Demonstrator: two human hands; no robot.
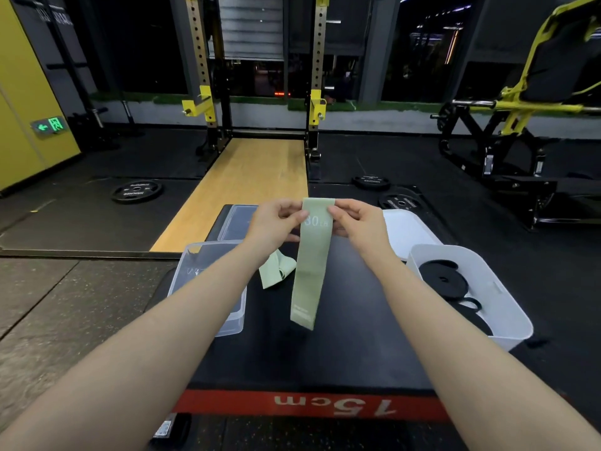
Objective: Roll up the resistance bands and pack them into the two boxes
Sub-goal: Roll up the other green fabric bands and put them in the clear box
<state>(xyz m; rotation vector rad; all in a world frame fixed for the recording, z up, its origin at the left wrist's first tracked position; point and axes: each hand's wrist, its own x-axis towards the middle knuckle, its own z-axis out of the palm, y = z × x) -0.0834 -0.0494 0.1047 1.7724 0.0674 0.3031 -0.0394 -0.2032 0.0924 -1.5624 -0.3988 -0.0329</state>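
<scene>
A pale green resistance band (309, 271) marked "30" hangs straight down above the black platform (351, 353). My left hand (276, 226) pinches its top left corner and my right hand (357, 222) pinches its top right corner. A second green band (276, 271) lies crumpled on the platform behind it. A clear plastic box (192, 265) stands at the left, partly hidden by my left forearm. A white box (500, 288) at the right holds rolled black bands (445, 281).
A clear lid (237, 219) lies behind the clear box and a white lid (409, 229) behind the white box. Weight plates (136, 190) lie on the floor beyond. A squat rack (260, 92) stands ahead, a yellow machine (520, 109) at right.
</scene>
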